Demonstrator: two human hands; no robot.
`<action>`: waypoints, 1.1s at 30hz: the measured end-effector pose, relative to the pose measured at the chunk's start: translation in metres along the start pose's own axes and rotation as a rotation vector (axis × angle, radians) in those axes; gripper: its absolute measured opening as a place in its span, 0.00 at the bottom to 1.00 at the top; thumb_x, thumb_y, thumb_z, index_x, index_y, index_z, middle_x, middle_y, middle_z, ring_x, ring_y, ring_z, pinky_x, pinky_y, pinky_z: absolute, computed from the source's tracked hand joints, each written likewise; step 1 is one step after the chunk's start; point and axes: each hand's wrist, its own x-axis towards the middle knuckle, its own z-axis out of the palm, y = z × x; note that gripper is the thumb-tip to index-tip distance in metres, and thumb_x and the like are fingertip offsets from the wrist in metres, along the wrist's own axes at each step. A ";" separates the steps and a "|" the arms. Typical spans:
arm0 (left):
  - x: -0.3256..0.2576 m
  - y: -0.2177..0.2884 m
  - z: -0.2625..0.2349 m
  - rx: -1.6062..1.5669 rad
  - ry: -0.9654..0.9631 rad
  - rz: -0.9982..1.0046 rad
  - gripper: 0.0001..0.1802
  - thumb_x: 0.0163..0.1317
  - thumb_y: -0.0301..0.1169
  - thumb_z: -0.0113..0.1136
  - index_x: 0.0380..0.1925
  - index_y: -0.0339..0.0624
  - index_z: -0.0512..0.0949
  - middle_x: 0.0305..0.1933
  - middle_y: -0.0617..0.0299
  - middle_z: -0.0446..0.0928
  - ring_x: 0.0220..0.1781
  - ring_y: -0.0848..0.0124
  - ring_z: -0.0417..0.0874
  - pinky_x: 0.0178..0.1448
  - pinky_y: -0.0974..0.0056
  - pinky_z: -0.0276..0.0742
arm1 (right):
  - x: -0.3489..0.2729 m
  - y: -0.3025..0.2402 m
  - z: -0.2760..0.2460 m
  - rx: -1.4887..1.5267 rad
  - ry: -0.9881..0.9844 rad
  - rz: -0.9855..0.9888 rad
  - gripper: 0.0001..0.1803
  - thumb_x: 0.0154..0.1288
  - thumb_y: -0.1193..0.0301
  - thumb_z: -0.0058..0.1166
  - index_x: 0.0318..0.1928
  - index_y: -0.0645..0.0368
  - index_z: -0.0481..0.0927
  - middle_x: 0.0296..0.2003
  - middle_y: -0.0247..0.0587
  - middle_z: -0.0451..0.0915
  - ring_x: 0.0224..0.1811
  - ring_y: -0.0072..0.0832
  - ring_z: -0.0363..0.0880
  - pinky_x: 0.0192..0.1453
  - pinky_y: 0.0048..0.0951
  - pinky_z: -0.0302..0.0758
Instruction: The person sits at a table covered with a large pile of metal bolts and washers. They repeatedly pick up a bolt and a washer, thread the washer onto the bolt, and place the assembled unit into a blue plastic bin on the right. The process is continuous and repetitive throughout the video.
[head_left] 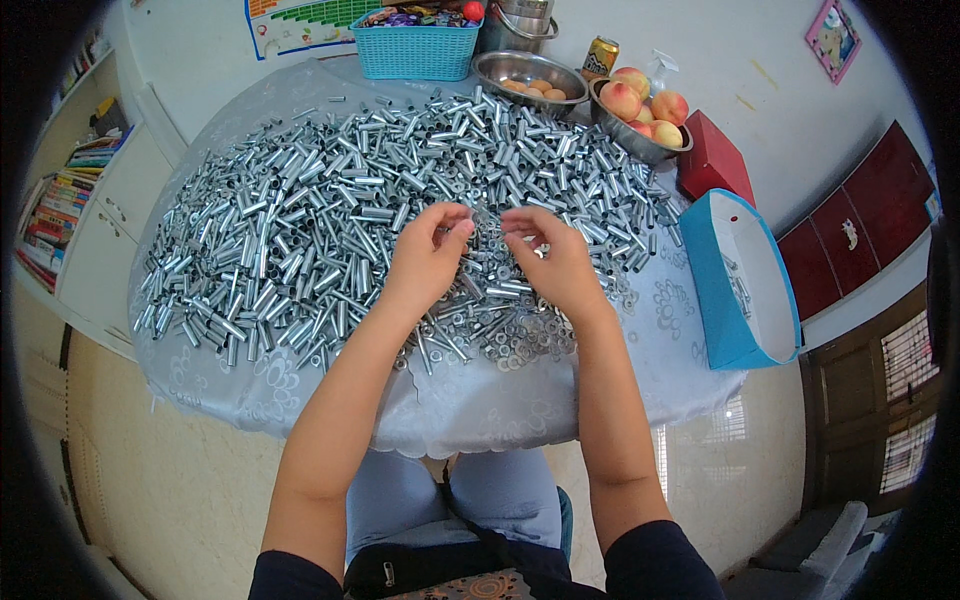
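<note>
Left hand (428, 255) and right hand (558, 262) are over a massive tabletop (655, 345) pile of metal tubes (300, 265), fingers loosely curled (can't tell if they're pinching anything), with washers (520, 338) between the forearms.

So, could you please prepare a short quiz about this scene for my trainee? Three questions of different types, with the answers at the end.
1. What covers most of the table?
A) books
B) small metal parts
C) drink cans

2. True or false: the peaches and the eggs are in separate bowls.

3. Which of the person's hands is nearer to the blue open box?

Key:
1. B.
2. True.
3. The right hand.
</note>
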 end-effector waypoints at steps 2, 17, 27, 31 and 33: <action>0.000 0.004 -0.001 -0.007 0.022 0.001 0.12 0.62 0.28 0.54 0.44 0.35 0.73 0.35 0.62 0.76 0.32 0.77 0.77 0.35 0.73 0.74 | -0.001 0.004 -0.002 -0.207 -0.089 -0.102 0.09 0.55 0.75 0.55 0.38 0.58 0.81 0.37 0.42 0.78 0.40 0.37 0.77 0.45 0.32 0.73; -0.001 0.001 0.000 0.021 0.002 0.024 0.11 0.61 0.29 0.55 0.43 0.35 0.74 0.35 0.63 0.76 0.31 0.78 0.76 0.35 0.74 0.74 | -0.004 0.011 0.014 -0.494 0.046 -0.291 0.04 0.50 0.75 0.58 0.29 0.59 0.81 0.33 0.41 0.76 0.38 0.39 0.74 0.43 0.36 0.72; -0.004 -0.001 0.004 0.080 -0.097 0.004 0.10 0.61 0.27 0.55 0.42 0.35 0.74 0.35 0.63 0.76 0.34 0.77 0.77 0.38 0.72 0.75 | 0.003 0.006 0.018 0.136 0.267 -0.044 0.07 0.60 0.75 0.54 0.39 0.63 0.78 0.32 0.42 0.81 0.33 0.25 0.80 0.40 0.24 0.75; -0.004 0.000 0.002 0.082 -0.098 -0.007 0.10 0.61 0.27 0.55 0.43 0.36 0.74 0.35 0.63 0.76 0.34 0.77 0.77 0.38 0.72 0.75 | 0.000 -0.006 0.019 0.034 0.216 -0.069 0.06 0.60 0.76 0.53 0.38 0.64 0.78 0.30 0.43 0.81 0.31 0.26 0.80 0.38 0.24 0.75; -0.004 -0.001 0.003 0.084 -0.103 0.008 0.10 0.61 0.27 0.55 0.43 0.36 0.74 0.35 0.63 0.76 0.33 0.78 0.76 0.38 0.72 0.74 | 0.000 -0.006 0.019 -0.026 0.264 -0.085 0.06 0.59 0.77 0.53 0.37 0.65 0.78 0.29 0.44 0.81 0.30 0.27 0.81 0.37 0.24 0.76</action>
